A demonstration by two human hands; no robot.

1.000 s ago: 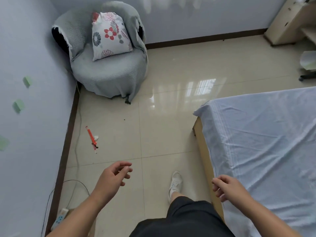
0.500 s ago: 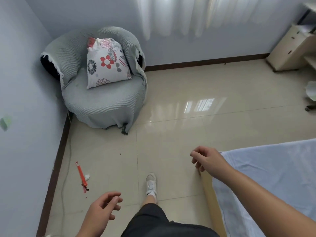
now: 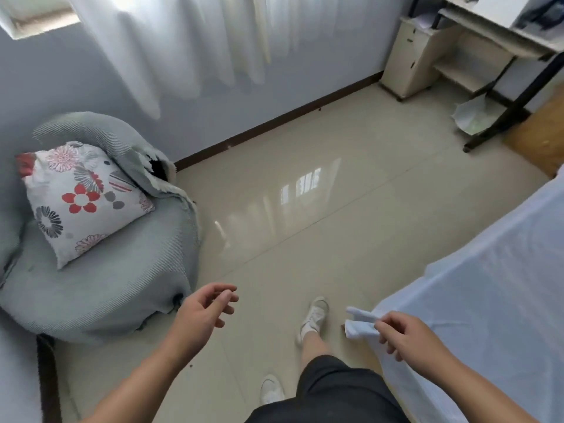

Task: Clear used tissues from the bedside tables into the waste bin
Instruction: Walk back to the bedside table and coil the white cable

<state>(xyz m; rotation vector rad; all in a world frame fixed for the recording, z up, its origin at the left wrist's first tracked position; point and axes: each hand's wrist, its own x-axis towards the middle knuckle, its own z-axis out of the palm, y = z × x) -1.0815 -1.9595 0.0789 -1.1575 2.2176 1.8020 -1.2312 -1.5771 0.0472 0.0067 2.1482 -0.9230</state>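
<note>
Neither a tissue nor a bedside table is in view. A bin with a pale liner (image 3: 471, 117) stands tilted on the floor at the far right, under a desk. My left hand (image 3: 207, 312) hangs over the tiles with its fingers apart and nothing in it. My right hand (image 3: 406, 337) hovers at the near corner of the bed (image 3: 488, 285), fingers loosely spread. Its thumb overlaps a pale flap of the sheet's corner (image 3: 358, 322) that sticks out to the left. I cannot tell if the thumb touches the flap.
A grey covered armchair (image 3: 116, 288) with a flowered cushion (image 3: 79, 203) fills the left side. The desk (image 3: 494, 35) and a cream cabinet (image 3: 409, 59) stand at the far right by the curtained wall. Glossy tiles run between chair and bed, and my white shoes (image 3: 316, 314) are on them.
The view has swung right and up, so the desk and bin now show. I have stepped forward past the armchair. My right hand has dropped to the bed's corner.
</note>
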